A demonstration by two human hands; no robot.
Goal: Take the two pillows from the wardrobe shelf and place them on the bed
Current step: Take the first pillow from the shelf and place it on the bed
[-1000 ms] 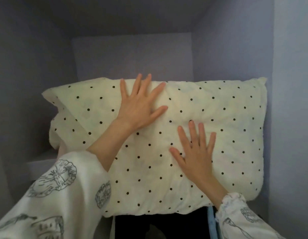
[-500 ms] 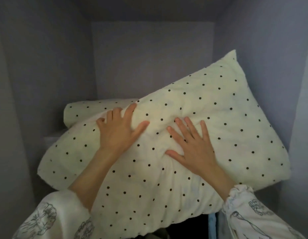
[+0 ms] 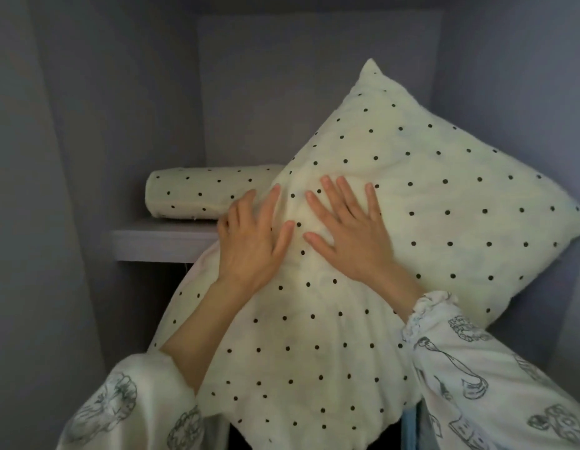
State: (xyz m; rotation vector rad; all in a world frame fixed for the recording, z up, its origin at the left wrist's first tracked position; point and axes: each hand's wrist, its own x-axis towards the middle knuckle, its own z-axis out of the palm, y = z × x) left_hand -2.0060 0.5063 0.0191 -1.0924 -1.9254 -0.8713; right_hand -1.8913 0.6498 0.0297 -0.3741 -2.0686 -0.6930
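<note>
Both hands sit on the near pillow (image 3: 395, 196). Left hand (image 3: 252, 241) has fingers curled over a bunched ridge of the cover, thumb splayed right, so it grips the fabric. Right hand (image 3: 350, 228) lies flat with fingers straight and spread, pressing the face of the pillow just right of the left hand; thumb tips are near each other but apart. Near pillow is cream with black dots, tilted with one corner pointing up toward the far wall and another corner out to the right; its lower part hangs down past the shelf (image 3: 158, 241) edge toward the camera. Whether any of it is resting on the shelf is hidden behind the hands, can't tell. Second pillow (image 3: 204, 193), same dotted cover, lies flat on the shelf at far left, its right end hidden behind the near pillow. Wardrobe (image 3: 87, 125) walls are plain grey on left, right and back. Sleeves (image 3: 496, 384) are white with dark line drawings; left forearm is bare.
</note>
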